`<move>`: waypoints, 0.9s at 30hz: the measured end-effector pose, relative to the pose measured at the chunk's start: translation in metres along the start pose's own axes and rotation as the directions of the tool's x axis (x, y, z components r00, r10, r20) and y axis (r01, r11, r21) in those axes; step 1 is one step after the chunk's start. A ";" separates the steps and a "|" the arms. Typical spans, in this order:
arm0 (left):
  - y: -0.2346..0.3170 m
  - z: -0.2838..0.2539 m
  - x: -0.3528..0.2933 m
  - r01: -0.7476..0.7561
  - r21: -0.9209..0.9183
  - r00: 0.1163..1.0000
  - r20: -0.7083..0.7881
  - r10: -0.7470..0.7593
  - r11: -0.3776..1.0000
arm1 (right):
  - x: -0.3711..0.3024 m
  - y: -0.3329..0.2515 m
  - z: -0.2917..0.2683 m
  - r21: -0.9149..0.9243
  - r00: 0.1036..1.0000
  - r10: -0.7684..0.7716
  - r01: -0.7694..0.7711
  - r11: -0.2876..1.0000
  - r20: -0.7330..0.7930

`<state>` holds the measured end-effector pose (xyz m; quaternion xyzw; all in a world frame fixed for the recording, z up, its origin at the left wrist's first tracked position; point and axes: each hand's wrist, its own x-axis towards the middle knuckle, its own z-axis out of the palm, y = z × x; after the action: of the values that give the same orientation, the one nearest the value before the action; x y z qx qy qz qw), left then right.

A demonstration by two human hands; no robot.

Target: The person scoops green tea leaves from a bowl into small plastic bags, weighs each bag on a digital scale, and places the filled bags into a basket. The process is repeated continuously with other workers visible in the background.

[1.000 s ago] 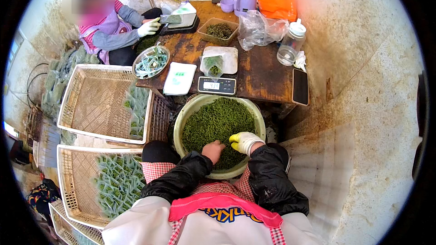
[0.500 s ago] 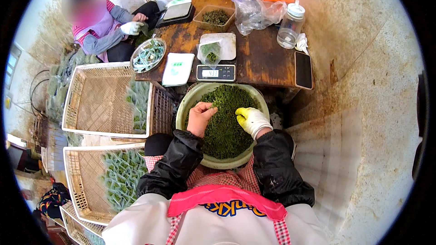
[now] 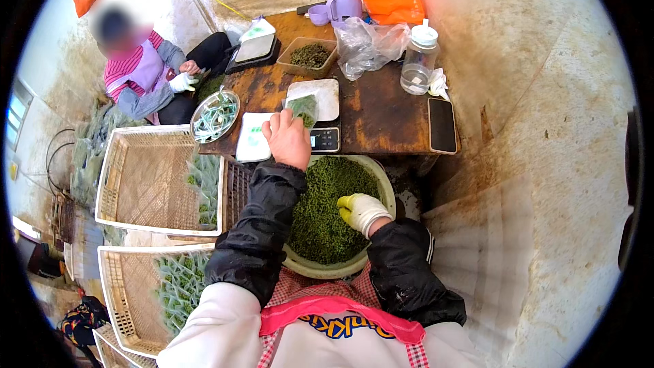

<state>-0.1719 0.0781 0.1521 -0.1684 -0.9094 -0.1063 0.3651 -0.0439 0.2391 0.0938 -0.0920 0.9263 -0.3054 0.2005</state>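
Note:
My bare left hand (image 3: 287,142) reaches over the table's front edge, its bent fingers against the near left side of a small clear bag (image 3: 306,105) of green bits. That bag lies on a digital scale (image 3: 328,95), whose display is partly covered by the hand. The fingertips are too hidden to show what they hold. My right hand (image 3: 362,211), in a white glove with yellow fingertips, hangs low over the small green buds (image 3: 327,194) in a round pale basin (image 3: 388,197). Its fingers are curled together, and whatever lies in them is out of sight.
On the wooden table (image 3: 381,119) are a phone (image 3: 442,125), a water bottle (image 3: 419,61), a plastic tub (image 3: 308,56) and a plate of ties (image 3: 216,117). Crates (image 3: 109,177) with filled bags stand at left. Another person (image 3: 146,78) sits beyond them.
My left hand has moved from above the basin forward to the bag on the scale. The right hand stays over the basin. The whole view has shifted, with the table lower in the picture.

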 end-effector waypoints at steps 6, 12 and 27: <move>-0.017 0.019 -0.007 -0.012 0.137 0.982 0.189 -0.014 0.990 | -0.002 -0.010 -0.007 -0.047 0.993 0.031 -0.026 0.999 0.117; -0.003 -0.033 -0.039 0.002 0.004 1.000 0.012 -0.002 1.000 | -0.003 -0.009 -0.006 -0.055 0.989 0.017 -0.010 0.998 0.147; -0.013 -0.049 -0.029 -0.022 -0.001 1.000 0.001 0.022 1.000 | 0.000 -0.004 0.003 -0.088 0.979 0.045 -0.028 0.996 0.200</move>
<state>-0.1265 0.0437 0.1660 -0.1783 -0.9077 -0.1026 0.3658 -0.0426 0.2338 0.0936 -0.1139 0.9149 -0.2513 0.2947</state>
